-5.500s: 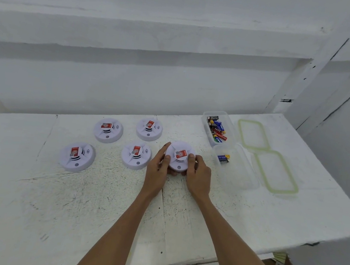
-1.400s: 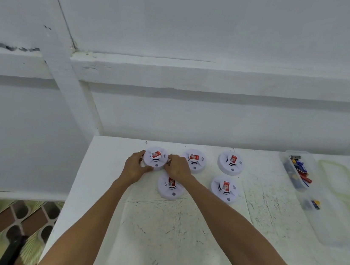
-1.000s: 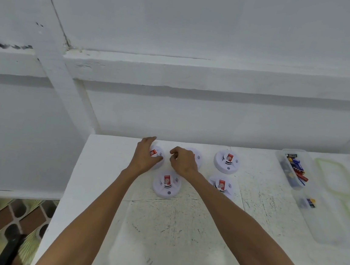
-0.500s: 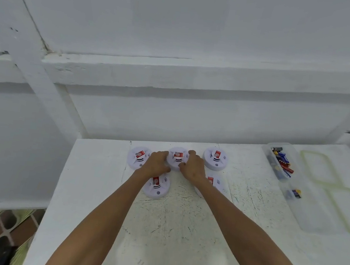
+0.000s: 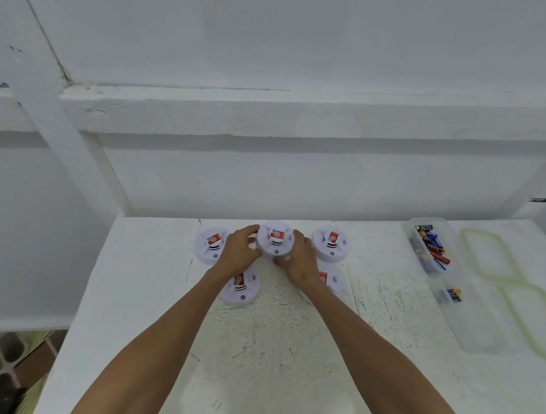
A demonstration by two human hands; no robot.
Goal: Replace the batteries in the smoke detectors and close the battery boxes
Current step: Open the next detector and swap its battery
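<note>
A white table (image 5: 278, 364) fills the lower view, set against a white wall. Along its right side stand two clear plastic boxes, the far box (image 5: 431, 248) holding a heap of loose batteries and the near box (image 5: 469, 316) holding only a couple, with two green-rimmed lids (image 5: 510, 293) lying flat just beyond them. Five round white smoke detectors sit in a cluster near the table's far edge, each showing a red label.

Both arms reach straight ahead to the middle detector (image 5: 274, 240) of the back row. The left hand (image 5: 239, 251) curls around its left rim and the right hand (image 5: 297, 260) around its right rim, fingers partly closed and pressing the body from opposite sides; whether it is lifted off the table cannot be told. Being round, it has no long axis. It lies dead ahead, between the hands and equally near to each, so the next move, probably drawing it closer or twisting it open, turns on that two-sided hold. The batteries lie well off to the right, nearer the right hand.
</note>
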